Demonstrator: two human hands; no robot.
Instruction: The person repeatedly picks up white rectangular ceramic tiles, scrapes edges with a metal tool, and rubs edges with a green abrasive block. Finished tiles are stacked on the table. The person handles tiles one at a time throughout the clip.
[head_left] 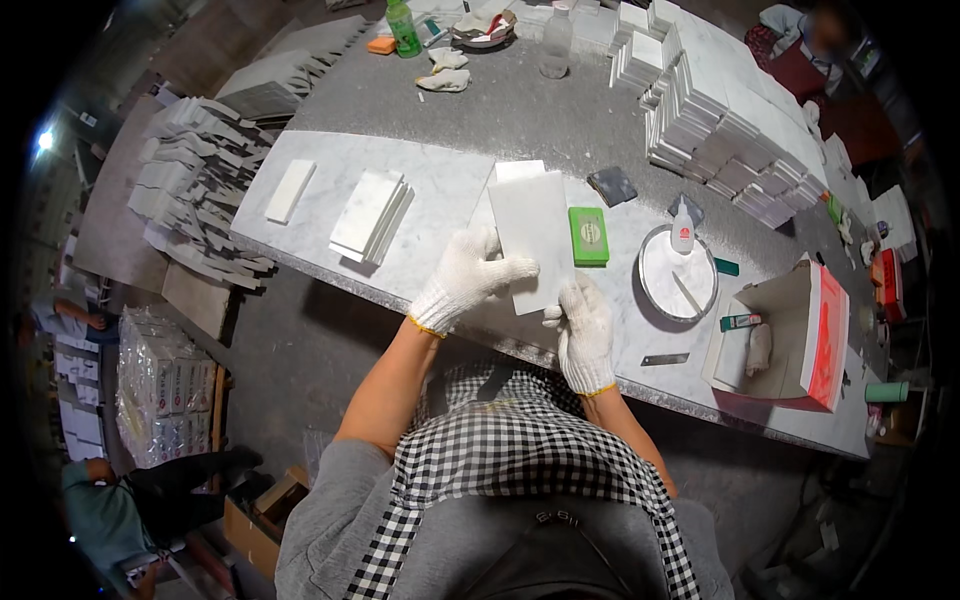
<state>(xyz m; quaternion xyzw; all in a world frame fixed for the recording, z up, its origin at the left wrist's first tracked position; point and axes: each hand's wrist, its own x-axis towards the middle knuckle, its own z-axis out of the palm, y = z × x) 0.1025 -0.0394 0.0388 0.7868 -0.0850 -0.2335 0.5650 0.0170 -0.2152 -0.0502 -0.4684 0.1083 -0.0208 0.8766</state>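
Note:
A flat white rectangular tile is held up over the table's front edge between my gloved hands. My left hand, in a white knitted glove, grips its left edge with the thumb across the face. At the lower right edge my right hand closes its fingers on the same tile. Behind the held tile, the end of another white tile shows on the table. A green block lies just right of it. To the left are a small stack of white tiles and a single narrow white piece.
A round dish with a white glue bottle stands right, near a metal ruler and an open cardboard box. Tall tile stacks rise at the back right. Gloves and a green bottle lie and stand far back.

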